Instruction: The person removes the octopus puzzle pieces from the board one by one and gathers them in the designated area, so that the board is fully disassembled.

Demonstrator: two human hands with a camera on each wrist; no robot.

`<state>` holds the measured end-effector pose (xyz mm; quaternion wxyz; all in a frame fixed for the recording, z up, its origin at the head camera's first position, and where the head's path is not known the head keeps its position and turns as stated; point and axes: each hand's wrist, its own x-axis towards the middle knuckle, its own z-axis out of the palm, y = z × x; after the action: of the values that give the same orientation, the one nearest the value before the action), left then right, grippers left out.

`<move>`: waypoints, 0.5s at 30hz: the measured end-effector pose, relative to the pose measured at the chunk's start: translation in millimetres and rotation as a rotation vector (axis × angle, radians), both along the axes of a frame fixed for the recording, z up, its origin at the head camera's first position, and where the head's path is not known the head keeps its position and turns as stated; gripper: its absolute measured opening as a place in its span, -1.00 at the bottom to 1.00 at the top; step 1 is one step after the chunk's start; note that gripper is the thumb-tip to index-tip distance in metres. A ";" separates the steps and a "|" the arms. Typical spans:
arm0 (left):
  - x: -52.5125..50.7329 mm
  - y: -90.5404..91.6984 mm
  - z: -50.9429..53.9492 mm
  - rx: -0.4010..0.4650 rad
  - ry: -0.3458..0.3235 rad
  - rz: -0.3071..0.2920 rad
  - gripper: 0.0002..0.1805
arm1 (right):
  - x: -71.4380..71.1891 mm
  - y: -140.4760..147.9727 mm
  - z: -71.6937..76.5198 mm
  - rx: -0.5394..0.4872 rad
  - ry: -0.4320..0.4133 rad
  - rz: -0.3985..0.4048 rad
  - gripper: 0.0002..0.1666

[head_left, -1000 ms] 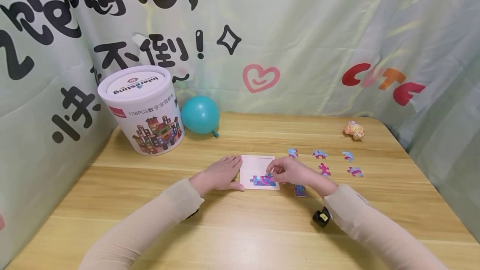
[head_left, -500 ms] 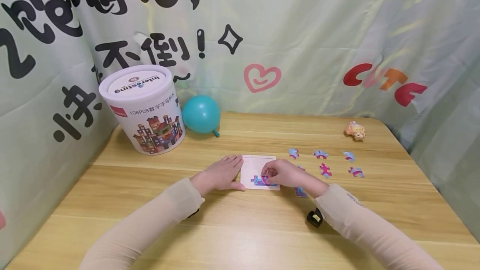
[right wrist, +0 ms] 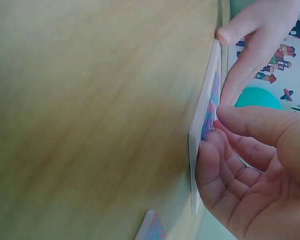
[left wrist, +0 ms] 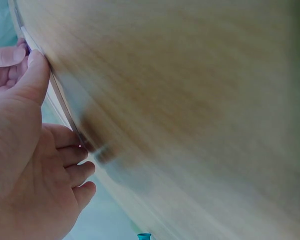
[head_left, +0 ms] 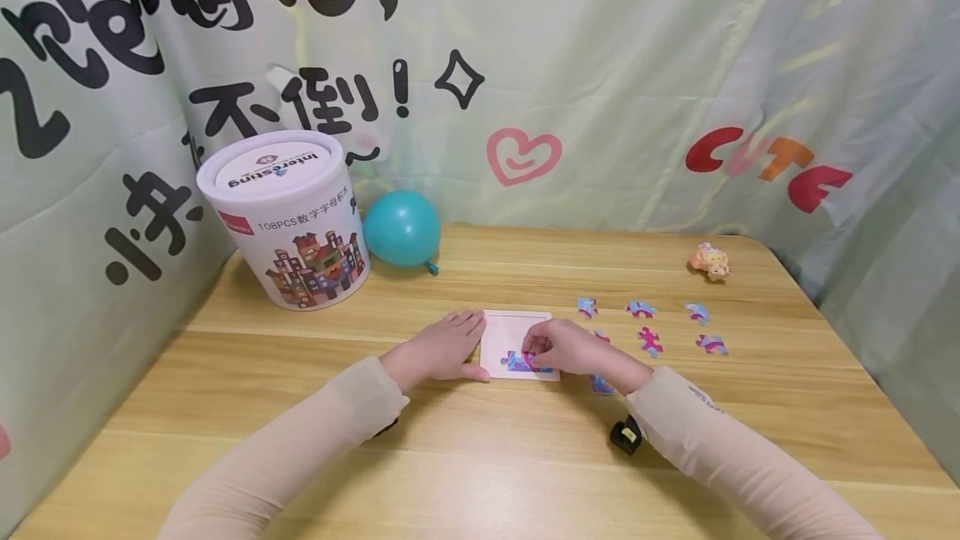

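Observation:
A pale, square puzzle tray (head_left: 504, 326) lies on the table in the head view, with joined blue, pink and purple jigsaw pieces (head_left: 516, 363) along its near side. My left hand (head_left: 442, 346) rests against the tray's left edge, its fingers mostly straight, thumb at the near corner. Over the joined pieces, my right hand (head_left: 568, 346) pinches a pink jigsaw piece (head_left: 529, 359), largely covered by the fingertips. The right wrist view shows thumb and curled fingers close above the tray's wooden rim (right wrist: 199, 112). In the left wrist view, the tray is seen edge-on beside the left hand (left wrist: 30, 150).
Several loose jigsaw pieces lie right of the tray, among them a magenta one (head_left: 650, 342) and a blue one (head_left: 602, 384) by the right wrist. A lidded bucket (head_left: 292, 223), a teal balloon (head_left: 403, 229) and a small figurine (head_left: 709, 262) stand farther back.
My right hand has shifted slightly left over the joined pieces, bringing the pink piece with it, and has stayed almost still since. The left hand holds its place at the tray's edge.

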<state>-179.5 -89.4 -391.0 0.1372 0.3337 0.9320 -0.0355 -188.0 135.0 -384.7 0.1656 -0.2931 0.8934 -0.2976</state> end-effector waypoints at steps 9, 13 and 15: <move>-0.2 -0.8 -0.7 0.014 0.008 -0.004 -0.04 | -2.7 1.2 -0.8 -0.024 -0.024 -0.017 -0.93; 0.0 -0.6 -0.7 0.009 0.010 -0.005 -0.03 | -2.3 1.2 0.1 -0.051 -0.088 -0.034 -0.96; 0.1 -0.3 -0.5 0.005 0.011 -0.005 -0.03 | -2.3 1.1 0.3 -0.060 -0.102 -0.043 -0.97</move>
<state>-179.4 -89.7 -391.4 0.1311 0.3360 0.9320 -0.0354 -190.3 136.1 -384.4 0.1956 -0.2632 0.8805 -0.3424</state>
